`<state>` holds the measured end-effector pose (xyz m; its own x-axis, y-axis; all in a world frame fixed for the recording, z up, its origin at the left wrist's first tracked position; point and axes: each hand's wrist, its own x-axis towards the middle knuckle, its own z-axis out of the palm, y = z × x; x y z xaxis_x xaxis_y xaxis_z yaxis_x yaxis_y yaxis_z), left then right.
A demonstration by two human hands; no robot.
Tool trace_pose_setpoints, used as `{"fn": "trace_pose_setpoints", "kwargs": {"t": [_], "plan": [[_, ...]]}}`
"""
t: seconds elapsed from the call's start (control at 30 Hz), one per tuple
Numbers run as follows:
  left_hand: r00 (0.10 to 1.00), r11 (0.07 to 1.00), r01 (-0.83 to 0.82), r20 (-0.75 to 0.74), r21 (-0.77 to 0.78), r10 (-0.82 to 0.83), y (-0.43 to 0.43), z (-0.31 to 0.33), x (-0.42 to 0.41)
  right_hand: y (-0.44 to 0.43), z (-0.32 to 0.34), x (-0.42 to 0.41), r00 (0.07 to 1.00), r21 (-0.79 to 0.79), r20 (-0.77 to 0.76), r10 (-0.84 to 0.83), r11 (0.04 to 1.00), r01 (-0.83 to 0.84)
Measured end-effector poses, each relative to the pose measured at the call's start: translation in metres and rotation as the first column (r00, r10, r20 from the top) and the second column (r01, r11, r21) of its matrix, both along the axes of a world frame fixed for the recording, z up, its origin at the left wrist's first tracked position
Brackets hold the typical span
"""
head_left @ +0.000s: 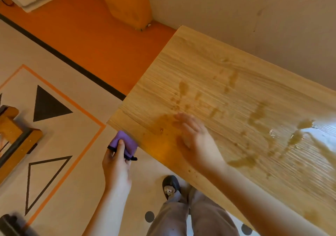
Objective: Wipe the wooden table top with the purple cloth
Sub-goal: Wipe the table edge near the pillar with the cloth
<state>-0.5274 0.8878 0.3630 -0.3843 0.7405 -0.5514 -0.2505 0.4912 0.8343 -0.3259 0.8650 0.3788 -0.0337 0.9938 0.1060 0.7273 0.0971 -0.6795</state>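
Grained wooden table top (209, 68), wet-glossy patches

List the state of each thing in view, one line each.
cloth: bunched, held in the left hand, beside the table corner, not on the top.
left hand: fingers curled round the cloth.
right hand: open, fingers straight, over the table top; blurred, contact unclear.
table: wet, brownish smears and a shiny puddle unwiped.
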Motion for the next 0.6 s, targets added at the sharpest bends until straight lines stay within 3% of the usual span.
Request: {"fn": "trace_pose_setpoints", "kwargs": {"t": [0.1,0.37,0.53,0.6], "plan": [[0.997,0.997,0.073,-0.003,0.03,-0.073,-0.007,-0.001,0.0,-0.042,-0.016,-0.027,0.988,0.059,0.048,0.15,0.987,-0.152],[0.983,0.986,0.162,0.091,-0.043,-0.158,-0.046,-0.008,0.01,-0.057,-0.035,-0.034,0.956,0.103,0.231,0.182,0.972,-0.21],[1.0,1.0,-0.001,0.027,-0.026,0.002,-0.021,0.001,-0.025,-0.059,-0.036,-0.043,0.945,0.08,0.282,0.166,0.977,-0.196],[0.999,1.0,0.007,0.049,-0.012,-0.006,0.001,-0.004,-0.039,-0.058,-0.035,-0.044,0.945,0.075,0.283,0.162,0.979,-0.19]]}}
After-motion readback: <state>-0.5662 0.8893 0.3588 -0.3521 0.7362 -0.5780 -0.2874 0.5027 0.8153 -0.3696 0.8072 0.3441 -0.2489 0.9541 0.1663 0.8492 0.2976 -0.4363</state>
